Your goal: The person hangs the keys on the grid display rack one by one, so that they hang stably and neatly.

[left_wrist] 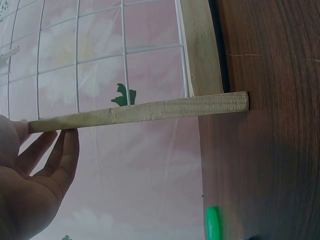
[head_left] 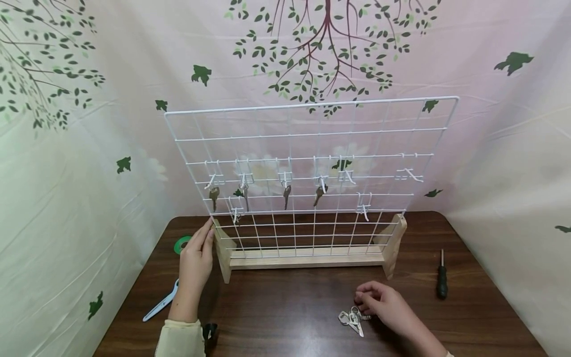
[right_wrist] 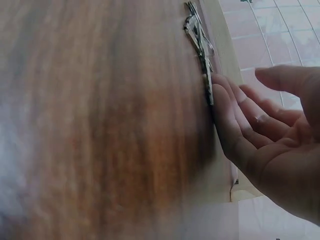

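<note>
A white wire grid panel [head_left: 303,179] stands on a wooden stand [head_left: 308,260]. My left hand [head_left: 196,253] holds the upper part of the stand's left side post [left_wrist: 140,111], its fingers against the outer face and the thumb near the top end. Several single keys [head_left: 287,197] hang from white hooks on the grid. On the table in front lies a small bunch of silver keys [head_left: 353,320]. Beside it my right hand [head_left: 381,302] has loosely bent fingers and its fingertips right at the keys [right_wrist: 200,45]; nothing shows between thumb and fingers.
A black-handled screwdriver [head_left: 441,282] lies at the right of the dark wooden table [head_left: 276,302]. At the left are a green roll [head_left: 180,244], partly behind the left hand, and a light blue tool [head_left: 161,301]. A black object [head_left: 210,334] sits by the left sleeve. Patterned cloth hangs behind.
</note>
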Action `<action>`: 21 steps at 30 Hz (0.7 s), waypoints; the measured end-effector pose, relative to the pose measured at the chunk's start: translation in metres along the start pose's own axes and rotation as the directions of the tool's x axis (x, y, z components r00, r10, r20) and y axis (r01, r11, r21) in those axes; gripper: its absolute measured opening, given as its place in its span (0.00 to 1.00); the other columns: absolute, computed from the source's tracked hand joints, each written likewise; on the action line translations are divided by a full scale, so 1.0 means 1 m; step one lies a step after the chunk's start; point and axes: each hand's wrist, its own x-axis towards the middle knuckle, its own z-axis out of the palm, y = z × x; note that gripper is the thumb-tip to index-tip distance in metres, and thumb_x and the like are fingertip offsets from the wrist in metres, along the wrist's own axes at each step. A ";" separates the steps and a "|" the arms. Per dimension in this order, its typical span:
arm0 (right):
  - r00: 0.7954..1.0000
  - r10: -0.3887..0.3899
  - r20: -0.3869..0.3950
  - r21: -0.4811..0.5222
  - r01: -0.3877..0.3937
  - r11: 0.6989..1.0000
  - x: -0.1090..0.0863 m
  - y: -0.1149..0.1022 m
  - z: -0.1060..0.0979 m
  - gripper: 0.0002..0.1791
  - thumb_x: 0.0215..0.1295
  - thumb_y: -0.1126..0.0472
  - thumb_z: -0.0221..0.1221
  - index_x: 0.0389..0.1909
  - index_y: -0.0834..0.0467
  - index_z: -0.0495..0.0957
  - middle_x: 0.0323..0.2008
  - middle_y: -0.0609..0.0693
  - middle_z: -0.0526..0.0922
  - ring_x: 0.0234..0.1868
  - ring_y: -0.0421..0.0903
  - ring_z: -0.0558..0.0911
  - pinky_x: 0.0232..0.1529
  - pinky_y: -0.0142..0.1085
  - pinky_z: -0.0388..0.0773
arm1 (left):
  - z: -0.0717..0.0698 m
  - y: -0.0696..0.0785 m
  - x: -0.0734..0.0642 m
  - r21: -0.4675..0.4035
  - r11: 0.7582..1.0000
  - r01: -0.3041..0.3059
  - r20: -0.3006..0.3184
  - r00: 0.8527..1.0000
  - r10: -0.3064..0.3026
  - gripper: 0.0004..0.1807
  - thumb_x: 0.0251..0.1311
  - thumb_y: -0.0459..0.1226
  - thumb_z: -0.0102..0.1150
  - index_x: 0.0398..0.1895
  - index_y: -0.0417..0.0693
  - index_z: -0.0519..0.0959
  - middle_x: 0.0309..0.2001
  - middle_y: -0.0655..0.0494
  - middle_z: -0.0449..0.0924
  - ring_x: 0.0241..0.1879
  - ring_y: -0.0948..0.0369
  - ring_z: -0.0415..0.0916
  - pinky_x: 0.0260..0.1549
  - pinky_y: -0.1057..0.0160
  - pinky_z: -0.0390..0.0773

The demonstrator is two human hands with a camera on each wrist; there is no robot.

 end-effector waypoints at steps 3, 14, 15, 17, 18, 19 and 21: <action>0.999 -0.026 0.034 -0.088 0.029 0.996 -0.001 -0.001 -0.001 0.13 0.74 0.61 0.66 0.50 0.68 0.82 0.41 0.57 0.92 0.37 0.34 0.87 0.37 0.31 0.88 | 0.000 0.001 0.000 0.003 1.000 -0.002 -0.004 1.000 0.002 0.23 0.83 0.39 0.53 0.76 0.51 0.76 0.69 0.41 0.82 0.68 0.41 0.81 0.63 0.41 0.83; 0.981 -0.123 0.152 -0.215 0.155 0.964 -0.004 -0.001 0.001 0.17 0.60 0.63 0.74 0.48 0.63 0.85 0.44 0.52 0.88 0.38 0.28 0.80 0.38 0.26 0.81 | 0.000 0.004 0.000 0.007 1.000 0.007 -0.007 1.000 -0.007 0.23 0.83 0.39 0.52 0.77 0.52 0.75 0.70 0.41 0.81 0.68 0.41 0.81 0.62 0.41 0.83; 0.978 -0.137 0.159 -0.222 0.170 0.960 -0.004 0.000 0.001 0.17 0.59 0.64 0.74 0.49 0.64 0.85 0.44 0.52 0.87 0.38 0.28 0.80 0.38 0.27 0.81 | 0.000 0.004 0.000 0.008 1.000 0.008 -0.007 1.000 -0.008 0.23 0.83 0.39 0.52 0.77 0.52 0.75 0.70 0.41 0.81 0.68 0.42 0.81 0.62 0.42 0.83; 0.973 -0.158 0.169 -0.237 0.195 0.952 -0.004 0.000 0.002 0.18 0.57 0.65 0.75 0.49 0.64 0.85 0.44 0.51 0.86 0.38 0.29 0.79 0.37 0.27 0.80 | 0.000 0.004 0.000 0.010 1.000 0.006 -0.009 1.000 -0.006 0.23 0.83 0.39 0.53 0.76 0.52 0.75 0.70 0.42 0.82 0.68 0.42 0.81 0.62 0.43 0.83; 0.971 -0.167 0.173 -0.247 0.207 0.947 -0.004 0.001 0.003 0.19 0.57 0.65 0.75 0.49 0.64 0.85 0.43 0.50 0.85 0.38 0.28 0.78 0.37 0.27 0.80 | 0.000 0.004 0.000 0.011 1.000 0.003 -0.011 1.000 -0.003 0.23 0.83 0.38 0.53 0.76 0.52 0.76 0.69 0.42 0.82 0.67 0.42 0.82 0.62 0.43 0.83; 0.968 -0.178 0.177 -0.256 0.220 0.941 -0.005 0.001 0.003 0.19 0.56 0.65 0.76 0.49 0.63 0.85 0.43 0.50 0.85 0.38 0.28 0.78 0.37 0.27 0.80 | 0.000 0.004 -0.001 0.012 1.000 0.002 -0.014 1.000 -0.002 0.23 0.83 0.38 0.53 0.76 0.51 0.76 0.69 0.42 0.82 0.67 0.42 0.82 0.62 0.42 0.83; 0.963 -0.197 0.181 -0.274 0.242 0.931 -0.005 0.001 0.004 0.19 0.55 0.66 0.76 0.48 0.62 0.85 0.42 0.48 0.84 0.38 0.29 0.77 0.37 0.27 0.80 | 0.000 0.005 -0.001 0.011 1.000 -0.002 -0.018 1.000 0.002 0.23 0.83 0.38 0.53 0.76 0.51 0.76 0.69 0.41 0.82 0.67 0.41 0.82 0.61 0.41 0.83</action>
